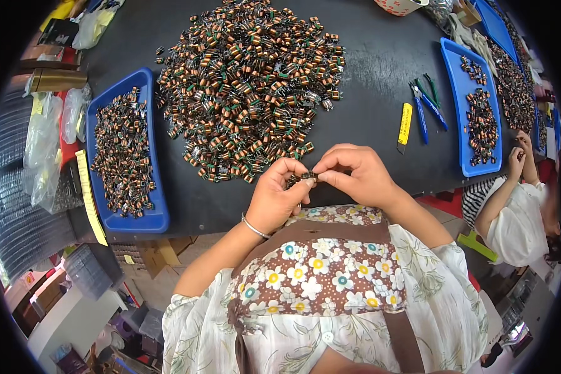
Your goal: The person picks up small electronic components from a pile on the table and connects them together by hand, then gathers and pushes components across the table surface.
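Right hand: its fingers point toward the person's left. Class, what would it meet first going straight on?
The small coil part pinched in its fingertips, then the left hand just beyond, which pinches the same part.

A single head-worn fisheye view looks steeply down, close over the dark table (380, 56).

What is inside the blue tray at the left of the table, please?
The blue tray holds a heap of small copper-wound coils that covers most of its floor. What lies under the heap cannot be seen.
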Tool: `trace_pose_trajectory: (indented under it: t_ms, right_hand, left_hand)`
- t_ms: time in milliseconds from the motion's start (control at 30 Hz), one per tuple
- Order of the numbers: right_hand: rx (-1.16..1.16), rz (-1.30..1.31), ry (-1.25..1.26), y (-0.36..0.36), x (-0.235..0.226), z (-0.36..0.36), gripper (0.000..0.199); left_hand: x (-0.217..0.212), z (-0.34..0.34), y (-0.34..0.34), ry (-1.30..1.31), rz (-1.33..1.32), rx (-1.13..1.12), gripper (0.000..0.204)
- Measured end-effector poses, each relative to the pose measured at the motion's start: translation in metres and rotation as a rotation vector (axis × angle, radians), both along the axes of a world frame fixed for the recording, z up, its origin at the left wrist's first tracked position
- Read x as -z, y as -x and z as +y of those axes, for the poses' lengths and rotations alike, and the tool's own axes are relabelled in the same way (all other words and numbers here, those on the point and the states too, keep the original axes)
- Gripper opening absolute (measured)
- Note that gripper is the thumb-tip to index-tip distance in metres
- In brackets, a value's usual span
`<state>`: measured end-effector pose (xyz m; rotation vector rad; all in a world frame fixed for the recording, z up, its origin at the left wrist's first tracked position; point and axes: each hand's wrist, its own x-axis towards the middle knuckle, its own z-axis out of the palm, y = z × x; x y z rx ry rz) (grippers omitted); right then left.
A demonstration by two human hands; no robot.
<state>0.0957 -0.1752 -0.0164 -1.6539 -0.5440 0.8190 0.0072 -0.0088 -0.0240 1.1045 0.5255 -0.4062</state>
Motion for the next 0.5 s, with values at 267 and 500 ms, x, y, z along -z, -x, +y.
trace_pose_trajectory:
  t_ms: [267, 500]
  right_hand:
    - [-0.168, -0.039, -0.063, -0.009, 0.001, 0.006, 0.005]
    - [-0.213, 0.259, -0.228, -0.008, 0.012, 0.004, 0.007]
  left_hand:
    - [0.008, 0.006, 0.007, 0.140, -0.006, -0.027, 0.015]
    - [0.002, 0.006, 0.005, 0.109, -0.065, 0.091, 0.014]
